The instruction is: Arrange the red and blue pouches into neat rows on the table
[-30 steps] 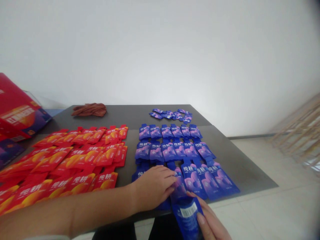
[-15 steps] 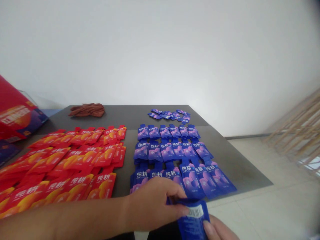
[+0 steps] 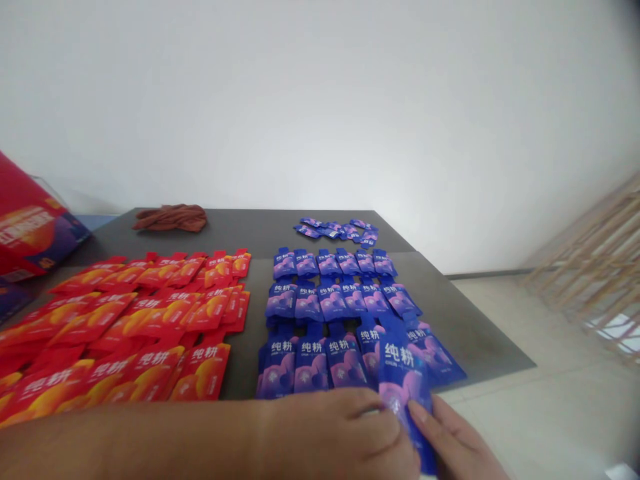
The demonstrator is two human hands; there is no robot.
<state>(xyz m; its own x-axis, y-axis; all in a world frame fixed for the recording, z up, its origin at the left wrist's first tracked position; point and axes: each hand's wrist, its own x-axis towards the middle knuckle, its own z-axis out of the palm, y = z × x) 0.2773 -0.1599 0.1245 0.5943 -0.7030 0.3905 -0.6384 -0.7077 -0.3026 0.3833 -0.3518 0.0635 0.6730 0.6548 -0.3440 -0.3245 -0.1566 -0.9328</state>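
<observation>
Upright at the table's near edge stands a blue-purple drink pouch [image 3: 403, 373], its printed front towards me. My right hand [image 3: 455, 437] is closed on its lower right side, thumb across the front. At the pouch's lower left edge, my left hand [image 3: 350, 433] is curled round it with the back of the hand towards me; its fingertips are hidden. Just behind, the nearest row of blue-purple pouches [image 3: 313, 367] lies in overlapping piles, partly covered by the held pouch and my left hand. Two further rows of the same pouches [image 3: 333, 303] lie beyond.
Rows of red-orange pouches [image 3: 150, 313] cover the left of the dark table [image 3: 465, 327]. A loose heap of small blue pouches [image 3: 335, 230] and a brown cloth [image 3: 170, 218] lie at the back. A red box [image 3: 30, 227] stands far left; slatted wood [image 3: 595, 233] is at right.
The held pouch has turned from its barcode side to its printed front and risen upright, now overlapping the near row. My left hand has moved slightly right and lower, its pinch now a curled grip.
</observation>
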